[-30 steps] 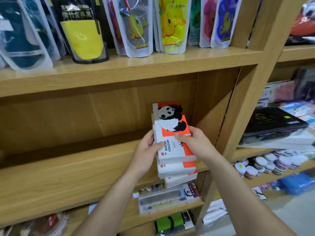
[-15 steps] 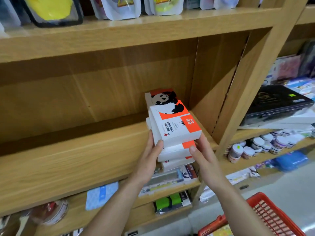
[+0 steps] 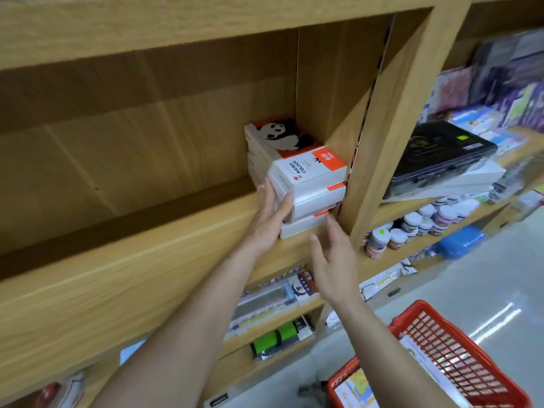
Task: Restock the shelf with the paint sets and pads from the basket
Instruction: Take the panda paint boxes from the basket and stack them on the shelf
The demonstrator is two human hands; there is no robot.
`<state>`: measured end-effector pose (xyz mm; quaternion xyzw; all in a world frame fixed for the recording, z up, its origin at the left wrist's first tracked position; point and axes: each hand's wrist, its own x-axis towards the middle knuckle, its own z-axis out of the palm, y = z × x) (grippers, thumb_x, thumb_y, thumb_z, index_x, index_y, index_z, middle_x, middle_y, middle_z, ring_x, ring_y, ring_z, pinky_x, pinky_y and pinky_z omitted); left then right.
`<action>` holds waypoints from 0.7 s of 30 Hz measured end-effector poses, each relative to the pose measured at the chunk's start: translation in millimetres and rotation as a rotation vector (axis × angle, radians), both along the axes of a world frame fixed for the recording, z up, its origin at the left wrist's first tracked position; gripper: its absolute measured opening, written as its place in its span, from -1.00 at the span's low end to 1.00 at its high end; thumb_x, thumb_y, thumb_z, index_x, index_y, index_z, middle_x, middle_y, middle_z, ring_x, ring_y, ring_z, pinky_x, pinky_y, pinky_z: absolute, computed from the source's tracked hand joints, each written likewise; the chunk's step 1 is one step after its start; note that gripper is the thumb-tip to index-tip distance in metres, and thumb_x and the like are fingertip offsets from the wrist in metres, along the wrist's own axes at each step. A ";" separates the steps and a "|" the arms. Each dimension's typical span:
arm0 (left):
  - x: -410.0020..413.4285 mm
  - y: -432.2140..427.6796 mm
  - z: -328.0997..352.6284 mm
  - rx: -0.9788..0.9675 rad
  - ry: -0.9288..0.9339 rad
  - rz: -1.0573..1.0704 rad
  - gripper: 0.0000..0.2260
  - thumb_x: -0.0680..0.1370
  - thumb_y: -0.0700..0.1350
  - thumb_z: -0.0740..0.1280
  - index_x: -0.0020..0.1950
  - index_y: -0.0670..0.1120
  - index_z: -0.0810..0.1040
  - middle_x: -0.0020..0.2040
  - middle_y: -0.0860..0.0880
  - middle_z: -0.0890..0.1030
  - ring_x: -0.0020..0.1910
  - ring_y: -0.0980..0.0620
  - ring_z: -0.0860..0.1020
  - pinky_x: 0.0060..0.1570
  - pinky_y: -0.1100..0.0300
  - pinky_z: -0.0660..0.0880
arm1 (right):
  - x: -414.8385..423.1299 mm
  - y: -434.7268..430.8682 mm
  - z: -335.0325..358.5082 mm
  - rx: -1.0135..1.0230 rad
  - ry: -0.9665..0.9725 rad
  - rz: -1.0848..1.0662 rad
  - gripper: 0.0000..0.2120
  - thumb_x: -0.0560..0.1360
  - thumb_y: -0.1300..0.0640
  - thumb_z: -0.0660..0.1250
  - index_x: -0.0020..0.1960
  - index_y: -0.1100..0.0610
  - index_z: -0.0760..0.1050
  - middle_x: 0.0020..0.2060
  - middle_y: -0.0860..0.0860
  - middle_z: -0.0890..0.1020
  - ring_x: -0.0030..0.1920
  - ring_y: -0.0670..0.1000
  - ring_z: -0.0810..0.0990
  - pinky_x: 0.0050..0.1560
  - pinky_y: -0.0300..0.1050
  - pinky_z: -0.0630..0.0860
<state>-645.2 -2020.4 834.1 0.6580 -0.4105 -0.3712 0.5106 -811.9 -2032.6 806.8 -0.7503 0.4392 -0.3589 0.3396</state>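
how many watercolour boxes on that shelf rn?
3, in one stack at the shelf's right end: top box with the panda, middle box under it, bottom box on the board. Left hand against their side; more may hide behind.

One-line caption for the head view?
Left hand steadies a stack of watercolour boxes on the shelf; right hand open beside it, red basket below.

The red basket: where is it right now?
In the head view the red basket sits at the bottom right, on the floor below the right hand and in front of the shelf, with printed pads inside.
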 end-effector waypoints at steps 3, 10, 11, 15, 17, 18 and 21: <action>2.4 0.0 1.4 -0.004 -0.021 0.001 -0.08 0.37 0.55 0.25 0.59 0.35 -0.13 0.67 0.14 0.01 0.63 0.12 0.00 0.58 -0.13 0.03 | 5.6 -3.8 -6.5 -0.064 0.117 0.069 -0.35 0.68 -0.12 0.12 0.68 0.04 0.01 0.64 0.03 0.25 0.60 0.06 0.27 0.55 0.08 0.28; 11.9 -4.2 7.9 -0.018 -0.248 0.003 0.02 0.28 0.25 0.56 0.59 0.18 0.07 0.41 0.17 0.51 0.36 0.16 0.48 0.31 0.07 0.51 | 18.2 -9.8 -5.0 -0.039 0.245 0.052 -0.25 0.66 -0.15 0.14 0.69 0.12 -0.10 0.68 0.13 0.05 0.66 0.08 0.05 0.64 -0.01 0.01; 13.8 -6.7 6.8 -0.014 -0.276 0.050 0.00 0.24 0.30 0.56 0.57 0.18 0.13 0.38 0.18 0.53 0.34 0.15 0.51 0.30 0.00 0.53 | 13.9 -9.8 -4.5 -0.019 0.187 0.045 -0.26 0.65 -0.13 0.16 0.69 0.10 -0.07 0.68 0.08 0.09 0.66 0.05 0.08 0.64 0.02 0.05; 19.8 -11.2 3.1 0.011 -0.319 0.123 -0.01 0.17 0.42 0.52 0.53 0.23 0.21 0.36 0.19 0.56 0.33 0.11 0.53 0.29 -0.08 0.53 | -0.1 -11.5 2.9 -0.079 0.044 0.023 -0.28 0.61 -0.11 0.15 0.68 -0.01 -0.04 0.67 -0.08 0.07 0.64 -0.16 0.02 0.60 -0.10 0.09; 18.8 -7.7 4.1 -0.014 -0.296 0.083 -0.04 0.22 0.35 0.55 0.54 0.24 0.20 0.38 0.20 0.54 0.35 0.13 0.51 0.30 -0.07 0.53 | 4.6 -13.0 6.3 -0.095 0.094 0.062 -0.29 0.60 -0.20 0.05 0.68 -0.08 -0.10 0.68 -0.09 -0.05 0.60 -0.22 -0.05 0.58 -0.10 0.12; 19.9 -5.6 2.8 -0.027 -0.274 0.058 -0.05 0.24 0.31 0.56 0.54 0.24 0.18 0.39 0.20 0.52 0.37 0.15 0.48 0.33 -0.07 0.50 | 8.0 -13.2 6.7 -0.097 0.125 0.066 -0.28 0.59 -0.24 0.00 0.68 -0.09 -0.12 0.68 -0.07 -0.08 0.59 -0.21 -0.05 0.56 -0.05 0.15; 26.2 -1.3 -2.4 -0.044 -0.243 -0.005 0.00 0.28 0.23 0.58 0.59 0.26 0.09 0.48 0.18 0.44 0.48 0.15 0.37 0.43 -0.10 0.40 | 15.6 -12.7 6.1 -0.106 0.185 0.053 -0.24 0.58 -0.29 -0.07 0.69 -0.05 -0.17 0.68 -0.02 -0.13 0.66 -0.05 0.00 0.56 -0.01 0.15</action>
